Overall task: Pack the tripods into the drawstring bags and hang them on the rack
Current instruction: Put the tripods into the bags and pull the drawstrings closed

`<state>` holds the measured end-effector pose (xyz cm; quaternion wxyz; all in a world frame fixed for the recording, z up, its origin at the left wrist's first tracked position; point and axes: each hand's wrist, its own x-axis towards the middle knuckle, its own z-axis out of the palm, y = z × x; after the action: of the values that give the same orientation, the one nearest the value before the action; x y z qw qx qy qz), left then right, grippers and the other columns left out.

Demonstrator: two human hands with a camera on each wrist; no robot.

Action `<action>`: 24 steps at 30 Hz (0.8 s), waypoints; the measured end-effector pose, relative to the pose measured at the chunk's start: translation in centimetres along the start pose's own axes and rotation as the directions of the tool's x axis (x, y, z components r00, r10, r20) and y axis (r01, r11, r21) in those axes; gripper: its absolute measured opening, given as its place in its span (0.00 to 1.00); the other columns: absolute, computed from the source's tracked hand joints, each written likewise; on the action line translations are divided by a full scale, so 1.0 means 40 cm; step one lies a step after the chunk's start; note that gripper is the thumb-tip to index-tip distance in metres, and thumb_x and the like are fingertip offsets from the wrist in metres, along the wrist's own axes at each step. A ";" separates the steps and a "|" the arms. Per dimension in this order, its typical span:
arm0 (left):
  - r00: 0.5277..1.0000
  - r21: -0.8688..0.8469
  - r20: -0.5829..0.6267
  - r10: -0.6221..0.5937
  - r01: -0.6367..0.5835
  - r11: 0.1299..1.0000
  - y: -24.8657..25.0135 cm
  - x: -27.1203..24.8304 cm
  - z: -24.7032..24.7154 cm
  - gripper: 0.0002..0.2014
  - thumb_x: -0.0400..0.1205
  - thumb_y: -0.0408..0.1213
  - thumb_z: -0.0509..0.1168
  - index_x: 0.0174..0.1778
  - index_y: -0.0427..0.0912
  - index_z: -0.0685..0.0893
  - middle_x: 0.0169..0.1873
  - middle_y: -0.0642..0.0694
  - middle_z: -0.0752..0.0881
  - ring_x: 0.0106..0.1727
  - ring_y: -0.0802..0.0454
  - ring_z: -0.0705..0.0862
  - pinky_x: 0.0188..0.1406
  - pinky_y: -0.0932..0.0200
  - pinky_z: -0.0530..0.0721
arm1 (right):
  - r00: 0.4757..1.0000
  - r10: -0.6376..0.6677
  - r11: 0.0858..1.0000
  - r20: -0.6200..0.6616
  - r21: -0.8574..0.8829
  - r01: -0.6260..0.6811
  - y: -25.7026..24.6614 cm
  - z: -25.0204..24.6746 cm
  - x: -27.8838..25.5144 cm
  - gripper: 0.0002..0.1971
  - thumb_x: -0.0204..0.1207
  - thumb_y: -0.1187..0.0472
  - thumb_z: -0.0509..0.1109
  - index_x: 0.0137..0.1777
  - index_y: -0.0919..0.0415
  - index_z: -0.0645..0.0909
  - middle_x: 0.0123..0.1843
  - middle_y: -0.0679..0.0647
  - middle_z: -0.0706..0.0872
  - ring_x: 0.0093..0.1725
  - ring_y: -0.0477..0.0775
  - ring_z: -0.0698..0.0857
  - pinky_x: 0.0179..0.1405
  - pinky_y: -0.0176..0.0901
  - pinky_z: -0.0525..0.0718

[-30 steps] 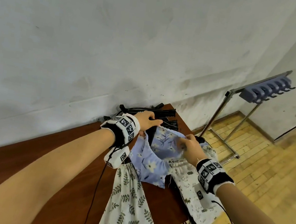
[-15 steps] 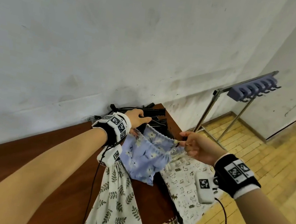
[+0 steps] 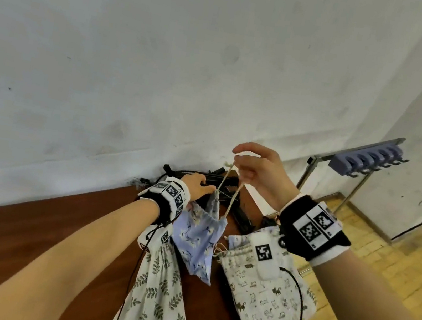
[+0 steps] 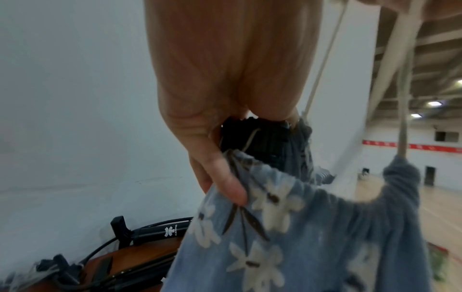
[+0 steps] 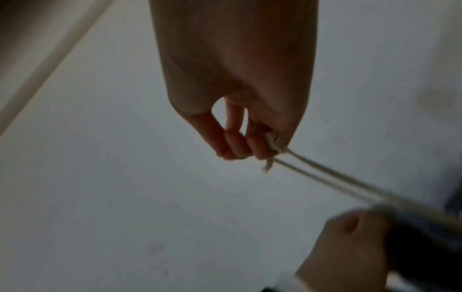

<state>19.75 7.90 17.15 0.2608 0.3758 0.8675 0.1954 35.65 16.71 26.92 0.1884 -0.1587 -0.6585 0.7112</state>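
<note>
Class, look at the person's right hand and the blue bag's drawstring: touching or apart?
Touching. The right wrist view shows the right hand pinching the drawstring at its knotted end, both strands running taut from the fingers.

We see a reddish-brown wooden desk (image 3: 34, 239) pushed up against a pale wall. At its far end, by the wall, lies a heap of black folded tripods (image 3: 224, 182), with a thin black cable curling among them. Nearer to us a white bag with a green leaf print (image 3: 155, 297) lies flat on the wood, and beside it a white bag with small animal figures (image 3: 265, 298) hangs partly over the desk's right edge above the parquet floor (image 3: 376, 296).
</note>
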 end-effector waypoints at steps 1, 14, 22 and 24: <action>1.000 0.004 0.000 -0.005 0.005 1.000 0.004 0.003 0.002 0.26 0.84 0.56 0.57 0.66 0.36 0.75 0.58 0.35 0.83 0.52 0.37 0.83 0.49 0.53 0.80 | 0.999 -0.036 0.999 0.002 0.035 0.036 0.007 0.018 0.013 0.11 0.75 0.78 0.66 0.50 0.66 0.85 0.34 0.59 0.81 0.29 0.51 0.72 0.30 0.40 0.71; 0.987 -0.626 0.151 -0.057 0.140 0.767 -0.048 -0.016 -0.056 0.06 0.87 0.29 0.53 0.51 0.41 0.75 0.37 0.49 0.77 0.35 0.55 0.79 0.28 0.65 0.82 | 0.967 0.095 0.619 0.235 -0.775 0.128 0.252 0.055 0.156 0.30 0.69 0.59 0.79 0.71 0.58 0.77 0.66 0.56 0.81 0.66 0.56 0.80 0.71 0.54 0.76; 0.970 -0.641 0.215 -0.112 0.227 0.733 -0.125 -0.005 -0.065 0.14 0.75 0.14 0.58 0.29 0.34 0.77 0.31 0.40 0.77 0.34 0.49 0.82 0.44 0.51 0.88 | 0.996 0.026 0.705 0.088 -0.708 0.044 0.245 0.084 0.172 0.14 0.77 0.59 0.72 0.62 0.58 0.86 0.58 0.50 0.88 0.51 0.41 0.82 0.56 0.37 0.78; 0.973 -0.591 0.215 -0.089 0.202 0.781 -0.123 -0.003 -0.071 0.11 0.77 0.16 0.59 0.39 0.34 0.81 0.33 0.42 0.79 0.35 0.51 0.82 0.46 0.54 0.87 | 0.988 0.073 0.626 0.134 -0.777 0.059 0.233 0.108 0.170 0.23 0.74 0.48 0.74 0.68 0.54 0.82 0.61 0.47 0.86 0.55 0.42 0.82 0.57 0.36 0.79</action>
<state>15.40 4.24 16.80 0.4573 0.2192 0.7585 0.4093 27.07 15.59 18.15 0.0475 -0.1721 -0.9129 0.3672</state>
